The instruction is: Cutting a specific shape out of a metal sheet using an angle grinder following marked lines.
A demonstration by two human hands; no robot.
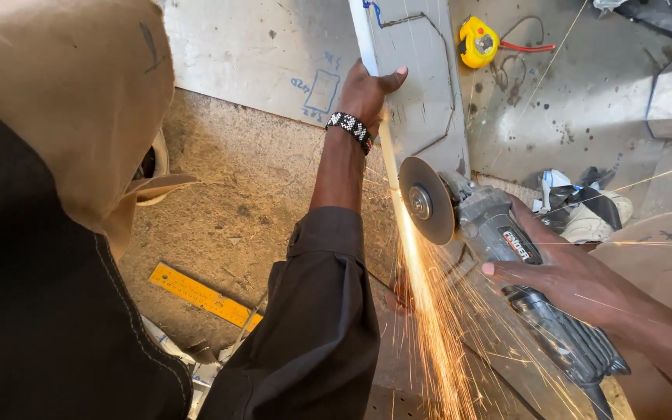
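Head view, looking down. The right hand (565, 276) is wrapped closed around the grey body of an angle grinder (507, 257), fingers across the top of the housing, thumb side toward the disc. The tool's long axis runs from about 4 o'clock, where its tail leaves the lower edge of the view, to about 10 o'clock, where the cutting disc (426, 200) sits. The disc thus lies at roughly 10 o'clock from the right hand, near but clear of the fingers.

The disc stands on edge and meets the left margin of a grey metal sheet (421, 93); the sheet's cut edge runs near 12 to 6 o'clock, nearly crosswise to the grinder's axis. Sparks (429, 311) stream from the contact toward 6 o'clock, passing between the two forearms.

The left hand (367, 93) grips that same edge of the sheet, thumb on the upper face, fingers hidden beneath. It lies at about 11 o'clock from the disc, farther up the edge; a beaded wristband (349, 128) marks the wrist. Of the two hands, the right is nearer the disc.

Outward: a yellow tape measure (477, 40) lies at 1 o'clock on the floor, well apart; a yellow ruler (200, 295) at 8 o'clock.
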